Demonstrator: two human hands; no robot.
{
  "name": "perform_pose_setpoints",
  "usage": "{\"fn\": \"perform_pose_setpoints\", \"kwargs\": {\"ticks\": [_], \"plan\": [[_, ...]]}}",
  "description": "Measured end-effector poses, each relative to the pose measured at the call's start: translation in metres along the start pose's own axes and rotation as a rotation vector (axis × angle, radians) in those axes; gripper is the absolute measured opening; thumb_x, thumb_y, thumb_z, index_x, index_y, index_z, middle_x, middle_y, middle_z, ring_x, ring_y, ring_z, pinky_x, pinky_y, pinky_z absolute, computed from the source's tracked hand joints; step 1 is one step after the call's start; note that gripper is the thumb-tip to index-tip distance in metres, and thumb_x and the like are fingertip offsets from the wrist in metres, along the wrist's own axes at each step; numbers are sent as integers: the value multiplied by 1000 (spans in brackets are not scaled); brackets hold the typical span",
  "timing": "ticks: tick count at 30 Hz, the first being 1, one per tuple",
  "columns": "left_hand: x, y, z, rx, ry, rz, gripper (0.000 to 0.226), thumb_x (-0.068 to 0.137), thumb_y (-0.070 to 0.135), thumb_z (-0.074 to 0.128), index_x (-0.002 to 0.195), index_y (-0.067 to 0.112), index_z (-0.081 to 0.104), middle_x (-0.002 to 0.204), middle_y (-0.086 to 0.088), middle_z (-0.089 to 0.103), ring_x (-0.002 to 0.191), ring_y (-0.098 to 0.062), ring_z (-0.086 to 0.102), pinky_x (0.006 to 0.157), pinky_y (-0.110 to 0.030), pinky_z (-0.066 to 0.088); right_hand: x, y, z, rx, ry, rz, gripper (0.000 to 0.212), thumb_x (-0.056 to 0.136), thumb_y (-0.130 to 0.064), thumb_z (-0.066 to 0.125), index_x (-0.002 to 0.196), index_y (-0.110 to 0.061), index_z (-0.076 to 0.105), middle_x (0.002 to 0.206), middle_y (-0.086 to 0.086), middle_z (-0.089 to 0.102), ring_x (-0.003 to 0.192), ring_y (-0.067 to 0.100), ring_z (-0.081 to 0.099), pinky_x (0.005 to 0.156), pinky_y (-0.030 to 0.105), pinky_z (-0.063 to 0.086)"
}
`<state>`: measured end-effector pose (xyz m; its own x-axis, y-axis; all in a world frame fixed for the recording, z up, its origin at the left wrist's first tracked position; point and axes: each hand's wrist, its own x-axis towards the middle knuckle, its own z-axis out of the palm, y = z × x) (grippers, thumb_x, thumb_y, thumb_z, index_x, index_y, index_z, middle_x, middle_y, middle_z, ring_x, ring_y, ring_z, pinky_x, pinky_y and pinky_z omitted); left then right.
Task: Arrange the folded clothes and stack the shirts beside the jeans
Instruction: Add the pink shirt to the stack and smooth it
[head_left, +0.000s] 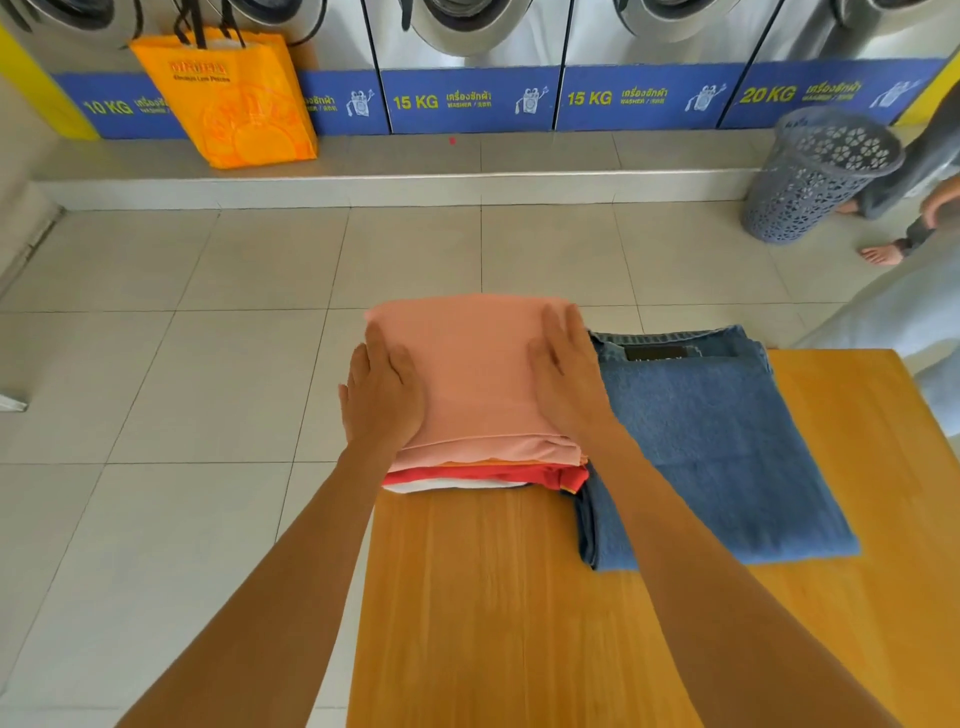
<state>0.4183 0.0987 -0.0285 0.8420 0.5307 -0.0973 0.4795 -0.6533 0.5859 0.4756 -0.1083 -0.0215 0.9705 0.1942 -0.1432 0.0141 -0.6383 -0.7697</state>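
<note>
Although the work looks close to finished, both of the person's hands rest on a stack of folded shirts on a wooden table. The top shirt is salmon pink; beneath it, at the near edge, show an orange layer, a red one and a white one. The stack sits at the table's far left corner, its far and left edges appearing to overhang the tiled floor. Just to its right lie the folded jeans, blue denim, touching the stack or nearly so along their shared side; the stack's near right corner seems to overlap the denim slightly.

Judging from this, the shirts are already piled beside the jeans, as the task asks. What may remain is squaring the stack's edges and perhaps drawing it further onto the table.

The left hand lies flat on the left part of the pink shirt, fingers straight and close together, pointing away from the person, the outer fingers at the shirt's left edge. The right hand lies flat on the right part, fingers straight and together, along the edge nearest the jeans. Neither hand grips or pinches the cloth; both press or smooth it.

Beyond the table stand a row of washing machines, an orange bag and a grey laundry basket. Another person's bare foot shows at far right.
</note>
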Motion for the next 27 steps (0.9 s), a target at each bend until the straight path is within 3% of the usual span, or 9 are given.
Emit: {"fn": "perform_pose_setpoints", "kwargs": {"ticks": [3,6,8,10,13,17,22,25,27], "plan": [[2,3,-5,-110,-59,-57,59,104,45,14,157,18,10,157,-9,31,141,-34,35,114,-51,29,0,5,-10,40,47,118,59,105,-46,27,155,-13,21,162,6,24,152,27,17,119,55,22],[9,0,-21,-194,-47,-160,49,105,37,20,141,10,42,129,-7,55,125,-33,51,96,-41,43,6,-11,-9,-383,120,128,55,105,-33,28,155,-11,21,167,7,9,155,25,-2,120,61,8],[18,-2,-34,-167,105,-98,41,104,30,28,129,11,55,121,-6,62,115,-28,57,93,-37,45,7,-37,-3,-493,171,5,55,104,-26,31,157,-17,19,168,6,1,155,25,-6,121,60,4],[32,-2,-45,-148,226,-41,36,103,29,34,105,12,65,104,-5,67,94,-22,59,86,-33,48,3,-64,13,-474,102,-196,55,104,-35,31,157,-26,21,168,5,0,155,27,-6,121,59,4],[51,4,-49,-151,193,-43,45,99,43,39,67,16,56,67,1,57,71,-22,53,65,-32,44,-1,-80,45,-474,-102,-322,55,102,-50,26,155,-37,23,168,5,-1,154,28,-4,121,59,1],[71,-1,-45,-166,148,-45,33,88,48,56,101,25,76,100,6,74,94,-17,66,87,-35,54,1,-72,61,-620,-80,-312,62,96,-65,17,154,-43,17,168,5,4,153,29,1,119,61,1],[79,-13,-40,-237,158,-188,16,85,33,61,83,23,74,95,4,73,95,-22,66,82,-36,55,-1,-73,62,-647,-77,-314,63,97,-62,13,156,-39,14,168,6,3,154,29,2,119,61,0],[80,-10,-46,-178,138,-189,18,86,27,56,83,18,71,92,1,71,90,-23,64,78,-39,57,-2,-73,63,-643,-60,-331,60,100,-57,10,156,-37,15,168,6,6,154,28,4,119,60,0],[85,-4,-50,-126,127,-179,21,83,27,52,70,18,65,81,-1,67,83,-26,62,68,-35,54,-3,-72,63,-640,-52,-327,59,100,-55,11,156,-38,16,168,6,6,153,29,5,119,60,0]]}}
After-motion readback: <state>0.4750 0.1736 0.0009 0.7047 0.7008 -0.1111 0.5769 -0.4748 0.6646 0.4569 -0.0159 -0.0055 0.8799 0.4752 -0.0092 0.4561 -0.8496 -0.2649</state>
